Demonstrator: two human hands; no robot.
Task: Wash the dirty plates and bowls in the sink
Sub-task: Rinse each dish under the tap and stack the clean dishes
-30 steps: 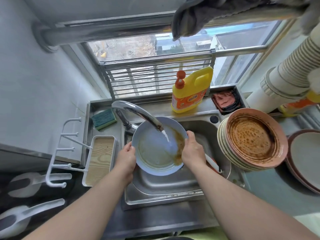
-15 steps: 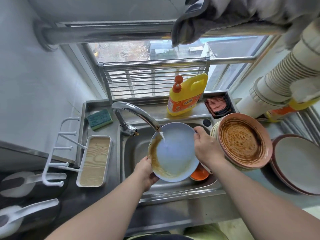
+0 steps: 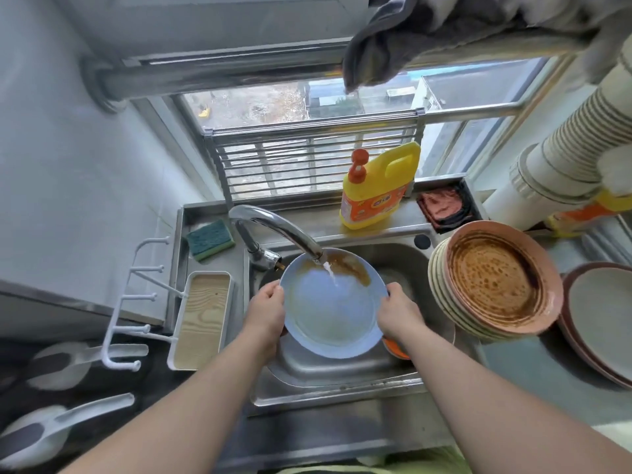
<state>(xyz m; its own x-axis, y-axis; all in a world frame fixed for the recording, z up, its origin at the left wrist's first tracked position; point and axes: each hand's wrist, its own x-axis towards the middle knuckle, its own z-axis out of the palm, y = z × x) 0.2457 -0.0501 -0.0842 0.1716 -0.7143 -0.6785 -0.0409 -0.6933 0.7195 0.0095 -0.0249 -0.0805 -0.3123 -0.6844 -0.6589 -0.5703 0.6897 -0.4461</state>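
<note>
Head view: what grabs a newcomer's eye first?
The blue plate at centre, held by both hands over the sink under the running tap, brown sauce along its far rim. Then the sauce-smeared stack of plates right of the sink, and the yellow detergent bottle on the ledge behind.

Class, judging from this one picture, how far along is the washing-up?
Done: nothing clearly finished. In hand: both hands, left and right, hold the blue plate under the running tap; brown sauce remains at its far rim. Left: the sauce-stained stack beside the sink.

The steel desk (image 3: 533, 364) carries stacked dirty plates (image 3: 492, 282) right of the sink (image 3: 342, 378); a sponge (image 3: 210, 239) and detergent bottle (image 3: 376, 189) sit behind.
</note>
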